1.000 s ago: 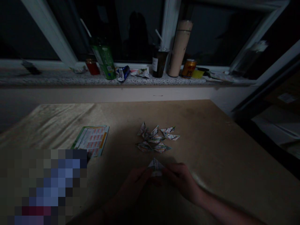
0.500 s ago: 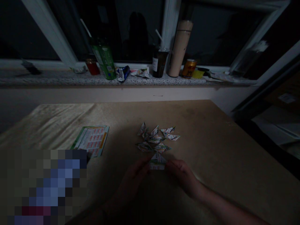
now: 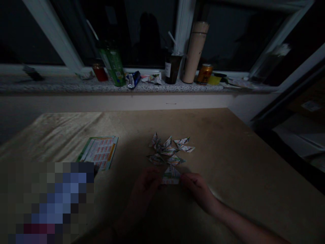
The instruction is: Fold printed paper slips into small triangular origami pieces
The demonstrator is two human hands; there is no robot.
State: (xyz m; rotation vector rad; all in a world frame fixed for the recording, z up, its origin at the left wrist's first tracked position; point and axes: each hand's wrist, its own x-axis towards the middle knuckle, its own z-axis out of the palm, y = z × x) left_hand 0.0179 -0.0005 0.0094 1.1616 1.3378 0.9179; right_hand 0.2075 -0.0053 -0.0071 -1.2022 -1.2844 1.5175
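Note:
Between my hands lies a partly folded sheet of printed paper (image 3: 171,176), with a triangular top and a flat strip along its lower edge. My left hand (image 3: 149,184) is at its left edge, fingers curled. My right hand (image 3: 194,183) pinches its right edge between thumb and fingers. Just beyond it sit several folded paper boats (image 3: 175,160) made of similar print, grouped close together on the table. Dim light hides the exact contact of my left fingertips.
A stack of printed sheets (image 3: 100,150) lies on the brown table (image 3: 215,135) to the left. Behind, the granite windowsill (image 3: 147,88) bears a green bottle (image 3: 115,67), a dark cup with straw (image 3: 172,69), a tall beige flask (image 3: 195,51) and an orange can (image 3: 204,74).
My left hand has shifted slightly and its fingers have curled more at the paper's left edge. My right hand and the folded paper stay nearly in place.

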